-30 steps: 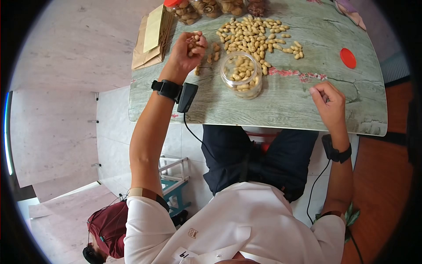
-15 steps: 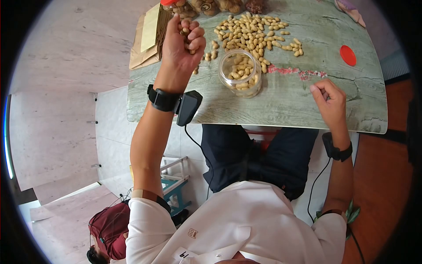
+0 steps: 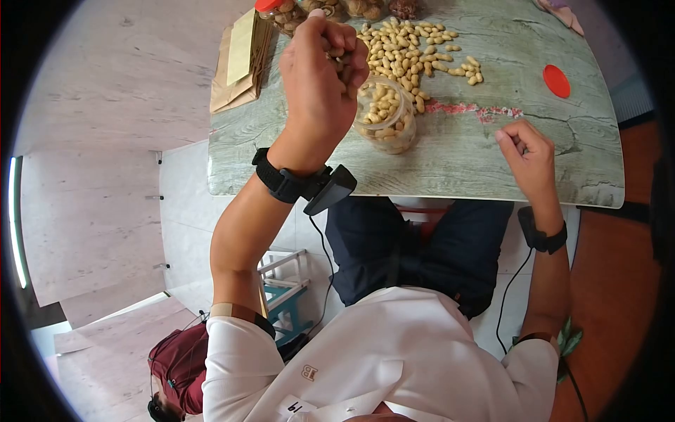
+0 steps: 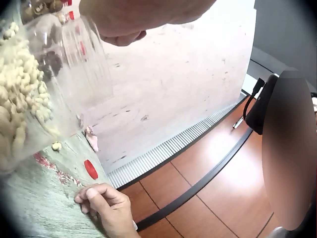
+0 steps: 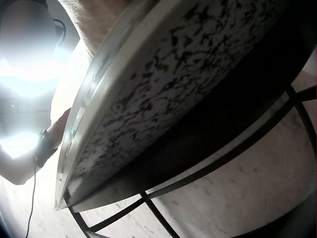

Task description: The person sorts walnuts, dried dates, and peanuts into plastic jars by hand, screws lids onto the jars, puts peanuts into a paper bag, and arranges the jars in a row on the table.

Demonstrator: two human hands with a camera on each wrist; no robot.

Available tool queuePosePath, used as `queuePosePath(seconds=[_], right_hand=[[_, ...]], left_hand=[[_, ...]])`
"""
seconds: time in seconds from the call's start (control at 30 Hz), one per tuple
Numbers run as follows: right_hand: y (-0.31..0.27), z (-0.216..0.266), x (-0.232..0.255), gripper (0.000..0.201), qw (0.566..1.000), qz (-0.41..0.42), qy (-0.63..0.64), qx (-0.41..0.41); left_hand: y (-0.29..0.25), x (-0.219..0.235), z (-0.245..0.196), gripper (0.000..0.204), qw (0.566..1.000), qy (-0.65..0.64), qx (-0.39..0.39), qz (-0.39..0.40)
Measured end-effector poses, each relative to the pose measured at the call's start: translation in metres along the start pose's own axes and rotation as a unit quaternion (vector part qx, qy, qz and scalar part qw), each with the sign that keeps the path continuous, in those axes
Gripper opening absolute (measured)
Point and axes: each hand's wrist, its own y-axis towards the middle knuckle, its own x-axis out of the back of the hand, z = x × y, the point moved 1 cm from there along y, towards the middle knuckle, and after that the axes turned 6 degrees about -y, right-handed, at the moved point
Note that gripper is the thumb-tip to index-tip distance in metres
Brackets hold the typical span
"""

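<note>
My left hand [image 3: 316, 81] is raised over the table with its fingers curled round several peanuts [image 3: 342, 70], brownish in the palm's shade. Just right of it stands a clear plastic jar [image 3: 390, 133], its mouth uncovered and peanuts inside; the hand overlaps its left rim in the head view. Behind the jar spreads a heap of loose peanuts [image 3: 401, 53]. My right hand [image 3: 529, 151] rests near the table's front edge, loosely curled and holding nothing. In the left wrist view the jar [image 4: 69, 99] looms large and blurred beside the left hand [image 4: 143, 15].
A round red lid [image 3: 556, 81] lies at the right of the table [image 3: 492, 169]. Several filled jars, one with a red lid [image 3: 267, 4], line the back. Folded brown paper bags [image 3: 239, 63] lie at the left edge. A cloth [image 3: 560, 14] is at the far right corner.
My left hand has risen from the table's left side and moved right to the jar, carrying the peanuts. Its fingers have closed further round them. The right hand has stayed in place.
</note>
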Motion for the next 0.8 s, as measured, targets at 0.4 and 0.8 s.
queuePosePath(seconds=[0.4,0.8], right_hand=[[-0.001,-0.002,-0.001,0.015,1.000,0.002,0.001,0.000],[-0.001,-0.001,0.001,0.015,1.000,0.006,0.000,-0.009]], left_hand=[[-0.002,0.008,0.002,0.043,0.962,0.215,-0.103,0.135],[-0.024,-0.005,-0.002,0.052,0.873,0.437,-0.149,0.157]])
